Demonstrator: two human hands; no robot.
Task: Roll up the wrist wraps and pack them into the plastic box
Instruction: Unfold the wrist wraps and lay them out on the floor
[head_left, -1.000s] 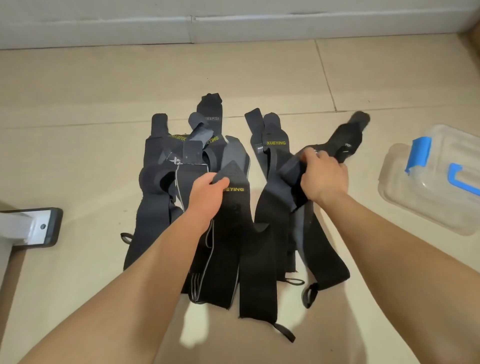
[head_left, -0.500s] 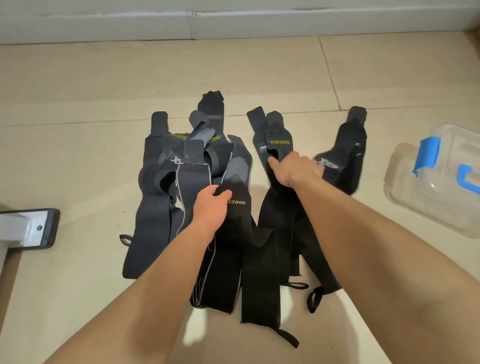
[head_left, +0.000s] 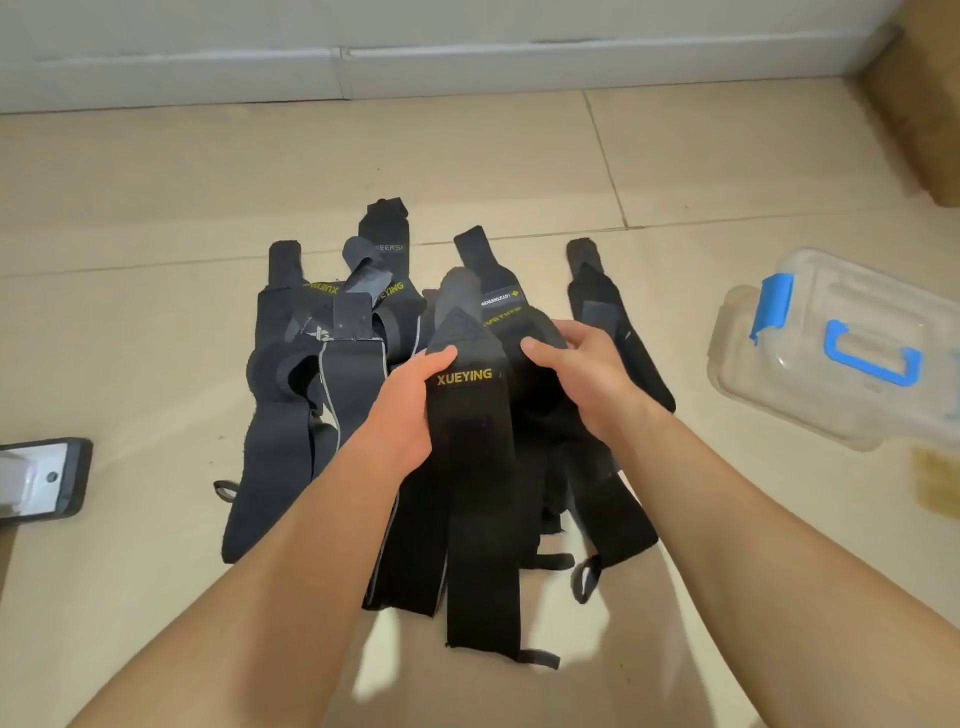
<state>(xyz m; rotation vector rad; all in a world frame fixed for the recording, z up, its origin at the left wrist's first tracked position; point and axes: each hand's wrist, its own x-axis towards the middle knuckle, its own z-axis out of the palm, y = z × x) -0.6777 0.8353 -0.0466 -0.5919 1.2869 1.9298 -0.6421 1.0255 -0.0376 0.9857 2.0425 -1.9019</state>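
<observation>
Centre frame, our left hand (head_left: 408, 415) pinches the limp, light XUEYING wrap (head_left: 474, 467); right hand (head_left: 579, 376) hold unclear; we'd grasp its end.

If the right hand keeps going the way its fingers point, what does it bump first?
Probably the white-tag wrap, just beyond the fingertips of the right hand. Height is hard to judge, so it might pass just over it.

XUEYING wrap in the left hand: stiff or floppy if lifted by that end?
Probably floppy: the XUEYING wrap drapes limply from the left hand. Likely light, since it looks like thin fabric. Its loop tail may drag or snag.
</observation>
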